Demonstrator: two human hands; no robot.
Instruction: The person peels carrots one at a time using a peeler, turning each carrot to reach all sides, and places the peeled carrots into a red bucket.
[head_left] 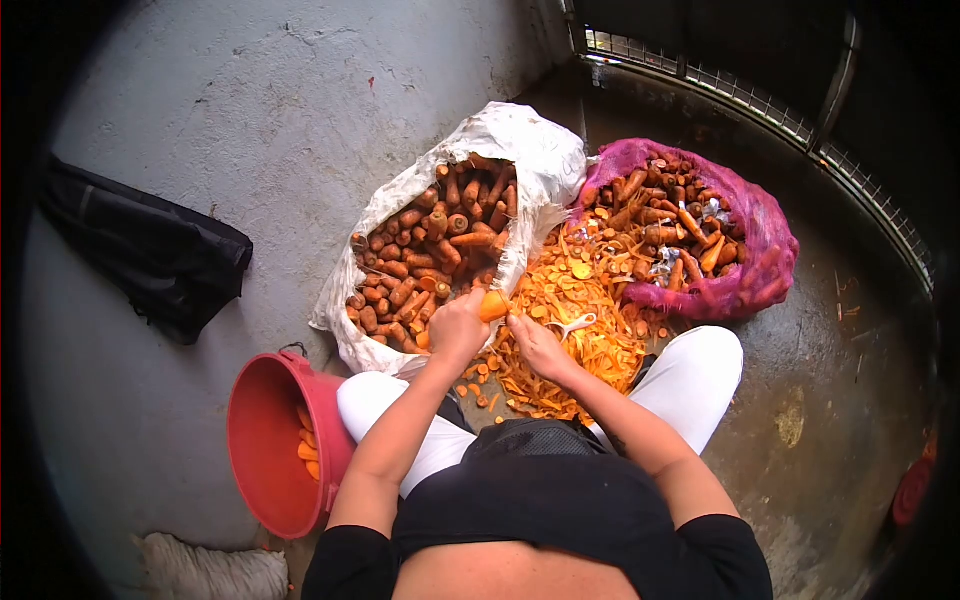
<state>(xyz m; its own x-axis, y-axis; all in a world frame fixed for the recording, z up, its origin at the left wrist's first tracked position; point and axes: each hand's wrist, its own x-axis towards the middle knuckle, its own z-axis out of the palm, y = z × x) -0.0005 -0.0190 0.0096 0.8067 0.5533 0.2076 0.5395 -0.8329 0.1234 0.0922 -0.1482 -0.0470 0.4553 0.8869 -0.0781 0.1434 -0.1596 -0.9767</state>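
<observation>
My left hand (459, 328) is closed around a peeled carrot (493, 306), whose smooth orange end sticks out past the fingers. Close to that end is my right hand (538, 347), its fingers drawn together; what they hold, if anything, is hidden. On a heap of orange peelings (570, 365) below my hands lies a white peeler-like tool (575, 324), just beyond the right hand. Behind my left hand, a white sack (345, 315) gapes open, full of unpeeled carrots (430, 245).
A pink mesh sack (765, 250) of carrots and scraps stands at the right. Left of my knee, a red bucket (265, 400) holds several peeled carrots (308, 450). A black bag-like item (150, 245) rests at far left, and a pale sack (215, 570) lies bottom left.
</observation>
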